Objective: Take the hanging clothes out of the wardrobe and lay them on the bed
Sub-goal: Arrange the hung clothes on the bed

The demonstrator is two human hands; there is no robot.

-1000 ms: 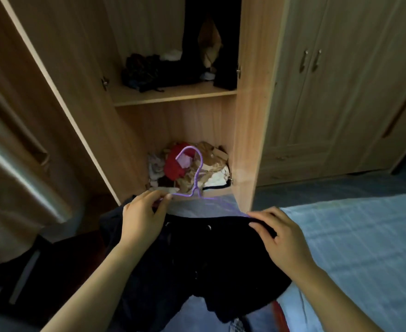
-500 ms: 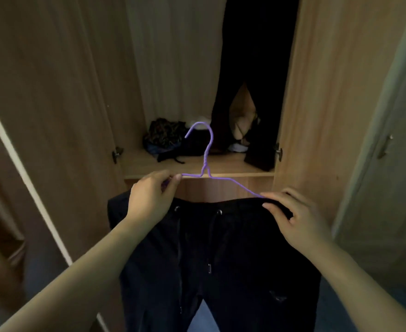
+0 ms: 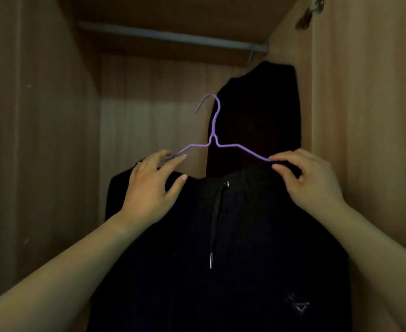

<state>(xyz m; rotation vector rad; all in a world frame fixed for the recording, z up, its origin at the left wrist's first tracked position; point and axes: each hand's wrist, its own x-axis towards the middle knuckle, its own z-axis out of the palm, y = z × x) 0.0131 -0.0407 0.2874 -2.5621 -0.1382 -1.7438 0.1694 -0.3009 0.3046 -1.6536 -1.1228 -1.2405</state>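
Note:
I hold a purple wire hanger (image 3: 213,133) with dark drawstring trousers (image 3: 221,259) draped over it, raised inside the wardrobe. My left hand (image 3: 149,190) pinches the hanger's left arm and the waistband. At the hanger's right end, my right hand (image 3: 309,180) grips wire and cloth together. The hook points up and left, well below the grey rail (image 3: 173,35). Behind it, a black garment (image 3: 257,116) hangs from the rail at the right on a green hook.
The wardrobe's wooden side walls (image 3: 41,140) close in on both sides, with the top panel (image 3: 173,13) just above the rail. A metal hinge (image 3: 309,13) shows at the upper right on the door frame.
Both hands have lifted the hanger and trousers from low near the bed up into the wardrobe's hanging space. The view has tilted up to the rail.

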